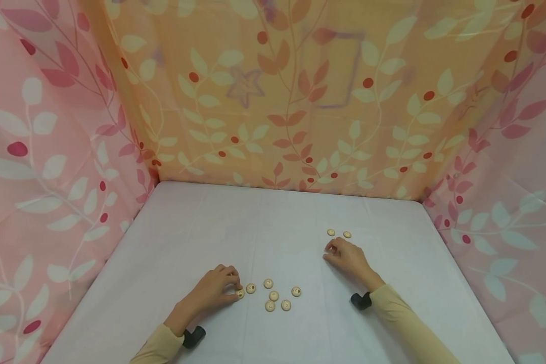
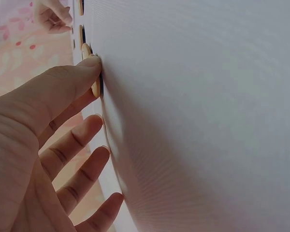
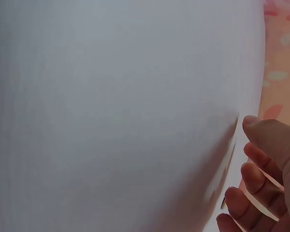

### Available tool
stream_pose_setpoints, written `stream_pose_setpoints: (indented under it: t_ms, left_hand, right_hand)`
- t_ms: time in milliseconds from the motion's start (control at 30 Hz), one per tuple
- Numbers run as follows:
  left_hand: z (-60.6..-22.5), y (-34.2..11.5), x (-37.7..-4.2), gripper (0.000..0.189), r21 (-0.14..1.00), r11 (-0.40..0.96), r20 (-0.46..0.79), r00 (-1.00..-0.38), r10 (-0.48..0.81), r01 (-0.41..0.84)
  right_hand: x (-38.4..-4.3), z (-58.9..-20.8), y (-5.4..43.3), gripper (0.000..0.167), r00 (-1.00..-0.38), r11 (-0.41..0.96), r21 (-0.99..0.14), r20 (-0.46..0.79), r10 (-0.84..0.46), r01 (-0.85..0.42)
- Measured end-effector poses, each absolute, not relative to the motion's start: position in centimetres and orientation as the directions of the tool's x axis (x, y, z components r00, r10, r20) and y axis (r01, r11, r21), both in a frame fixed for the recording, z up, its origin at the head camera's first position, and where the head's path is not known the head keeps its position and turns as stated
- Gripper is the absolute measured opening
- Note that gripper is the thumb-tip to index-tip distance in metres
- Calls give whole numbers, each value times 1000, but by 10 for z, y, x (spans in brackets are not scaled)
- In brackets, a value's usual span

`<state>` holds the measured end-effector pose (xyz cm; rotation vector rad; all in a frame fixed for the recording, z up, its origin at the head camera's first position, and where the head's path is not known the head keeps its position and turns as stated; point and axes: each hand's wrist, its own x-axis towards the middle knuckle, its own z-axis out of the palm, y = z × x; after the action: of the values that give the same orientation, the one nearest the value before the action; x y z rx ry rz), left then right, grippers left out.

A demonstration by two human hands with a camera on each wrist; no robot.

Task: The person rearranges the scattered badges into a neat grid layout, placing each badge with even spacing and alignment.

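My left hand [image 1: 216, 288] is at the left end of a loose group of small round wooden discs with dark printed marks. Its thumb and forefinger pinch one wooden disc [image 1: 240, 293] at the edges, and the other fingers are spread in the left wrist view, where that hand [image 2: 53, 130] is seen close up. Just to the right lies another disc [image 1: 251, 288]. My right hand [image 1: 348, 259] hovers over the cloth with loosely bent fingers and nothing visible between thumb and fingertips. Two discs, a left one [image 1: 330, 232] and a right one [image 1: 347, 234], lie just beyond it.
More discs lie between the hands, among them a middle disc [image 1: 274, 296] and a right-hand disc [image 1: 296, 291]. A white cloth [image 1: 218, 222] covers the table. Patterned curtains stand at the back [image 1: 273, 101] and along both sides. Each wrist wears a black camera.
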<state>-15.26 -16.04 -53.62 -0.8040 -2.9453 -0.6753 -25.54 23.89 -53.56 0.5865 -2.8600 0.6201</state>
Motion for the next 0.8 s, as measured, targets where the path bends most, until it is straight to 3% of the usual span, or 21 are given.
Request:
stream_pose_setpoints:
  t_ms: [533, 800]
  left_hand:
    - [-538, -162, -154, 14, 400, 775, 118, -866, 486, 489]
    - [-538, -162, -153, 14, 410, 775, 111, -869, 482, 481]
  right_hand:
    - [-236, -533, 213, 17, -858, 795, -328, 250, -449, -511]
    - [-230, -532, 201, 18, -802, 746, -296, 268, -534, -596]
